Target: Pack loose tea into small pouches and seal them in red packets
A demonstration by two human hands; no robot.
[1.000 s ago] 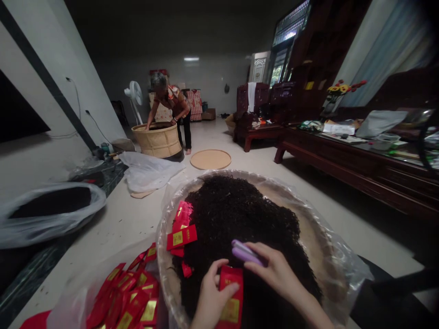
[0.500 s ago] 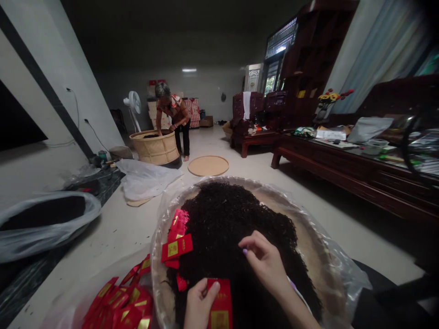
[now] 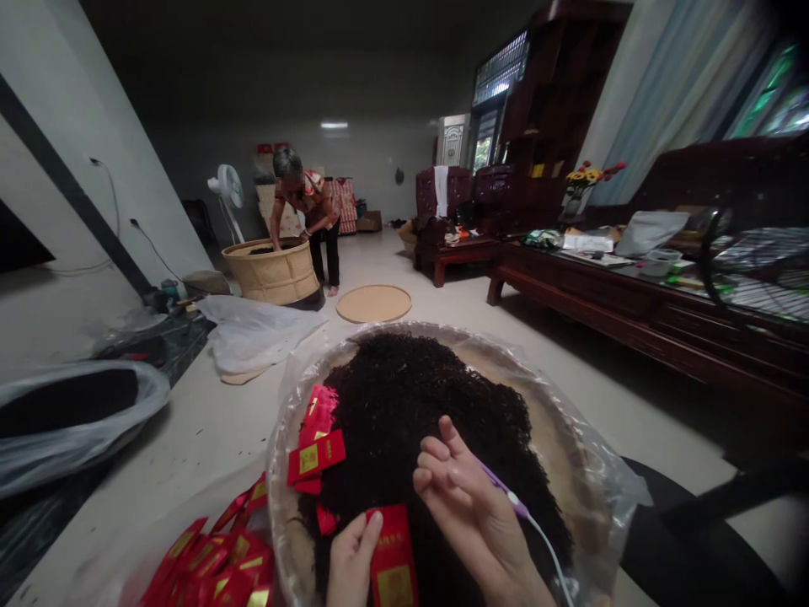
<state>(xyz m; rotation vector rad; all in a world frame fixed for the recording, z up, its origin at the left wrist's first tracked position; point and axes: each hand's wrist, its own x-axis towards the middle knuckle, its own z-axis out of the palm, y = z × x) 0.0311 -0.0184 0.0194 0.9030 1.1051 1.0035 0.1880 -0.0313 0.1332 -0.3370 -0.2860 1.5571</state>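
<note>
My left hand (image 3: 351,556) pinches a red packet (image 3: 393,556) with gold print at its edge, thumb on the front, above the basket's near side. My right hand (image 3: 471,497) is raised over the dark dried leaves, which look like loose tea (image 3: 417,388), with its fingers curled. A slim purple tool (image 3: 511,496) with a white cord runs along that hand's far side; its working end is hidden. The leaves lie heaped in a wide round plastic-lined basket (image 3: 559,405). More red packets (image 3: 316,456) rest on the basket's left side.
A plastic bag with several red packets (image 3: 218,563) sits at the lower left. Beyond are an open bag of dark leaves (image 3: 136,434), a round flat tray (image 3: 374,303) and a person (image 3: 309,202) bending over a tall woven basket (image 3: 271,274). A long wooden table (image 3: 607,295) stands right.
My right hand has turned over and lifted a little, so the purple tool and its cord now show. My left hand still holds the red packet. The view has shifted slightly right.
</note>
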